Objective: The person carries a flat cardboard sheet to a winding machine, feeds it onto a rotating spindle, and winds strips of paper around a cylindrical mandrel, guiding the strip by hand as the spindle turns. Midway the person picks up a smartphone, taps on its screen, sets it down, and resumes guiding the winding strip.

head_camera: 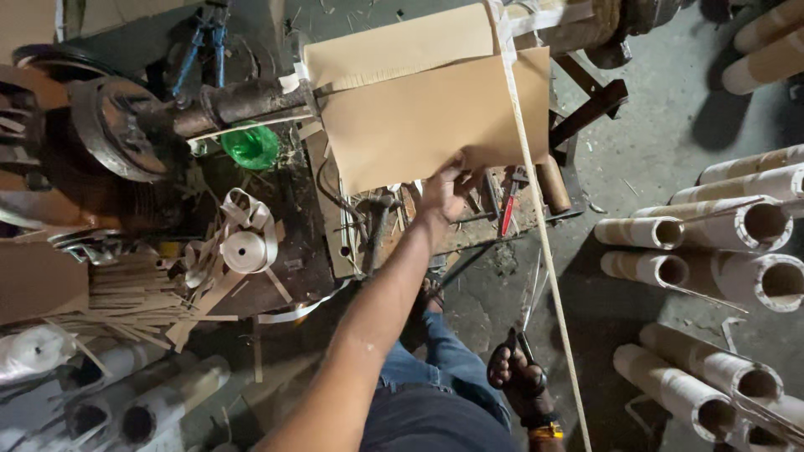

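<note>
My left hand [446,189] reaches forward and grips the lower edge of a brown paper sheet [419,117] that hangs from a roll on a machine. My right hand [520,381] sits low by my knee, closed on the handles of a pair of scissors [528,311] whose blades point up and away. A long white strip [536,218] runs from the top of the roll down past the scissors, just right of my right hand.
A rusty shaft and wheel [126,125] stand at the left with a green bag [251,146] beside them. A roll of white tape [245,249], a hammer [377,213] and red-handled pliers [508,209] lie on the bench. Several cardboard tubes [712,243] are stacked on the floor at right.
</note>
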A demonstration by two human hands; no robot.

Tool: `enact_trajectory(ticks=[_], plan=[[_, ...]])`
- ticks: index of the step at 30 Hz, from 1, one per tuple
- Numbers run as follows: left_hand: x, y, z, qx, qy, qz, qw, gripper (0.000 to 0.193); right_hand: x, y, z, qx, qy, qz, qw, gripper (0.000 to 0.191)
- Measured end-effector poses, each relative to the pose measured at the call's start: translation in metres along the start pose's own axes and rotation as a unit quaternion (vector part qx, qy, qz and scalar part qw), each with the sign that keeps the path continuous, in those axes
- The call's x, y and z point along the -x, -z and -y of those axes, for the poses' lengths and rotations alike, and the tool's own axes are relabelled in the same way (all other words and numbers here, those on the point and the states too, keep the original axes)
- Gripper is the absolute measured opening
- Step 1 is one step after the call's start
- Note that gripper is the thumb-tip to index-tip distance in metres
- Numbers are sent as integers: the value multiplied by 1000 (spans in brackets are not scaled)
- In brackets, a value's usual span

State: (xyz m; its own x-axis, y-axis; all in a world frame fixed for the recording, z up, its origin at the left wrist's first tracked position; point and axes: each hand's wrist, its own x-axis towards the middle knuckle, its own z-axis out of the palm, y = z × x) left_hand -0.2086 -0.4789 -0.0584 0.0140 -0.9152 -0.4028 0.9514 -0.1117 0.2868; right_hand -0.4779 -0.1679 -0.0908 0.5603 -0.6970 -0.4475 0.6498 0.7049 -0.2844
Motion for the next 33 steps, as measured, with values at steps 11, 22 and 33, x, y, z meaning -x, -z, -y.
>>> enact_trajectory(ticks=[11, 22, 33], plan=[[-11, 3, 9, 20, -10, 1, 1000, 27, -29, -9, 42, 308, 121, -15, 944, 67], [-19, 9, 24, -28, -33, -62, 997, 24, -28, -28, 26, 496, 37, -167, 851, 67], [42, 36, 19, -55, -19, -148, 987, 35, 33, -160, 92, 466, 69, 19, 882, 99]])
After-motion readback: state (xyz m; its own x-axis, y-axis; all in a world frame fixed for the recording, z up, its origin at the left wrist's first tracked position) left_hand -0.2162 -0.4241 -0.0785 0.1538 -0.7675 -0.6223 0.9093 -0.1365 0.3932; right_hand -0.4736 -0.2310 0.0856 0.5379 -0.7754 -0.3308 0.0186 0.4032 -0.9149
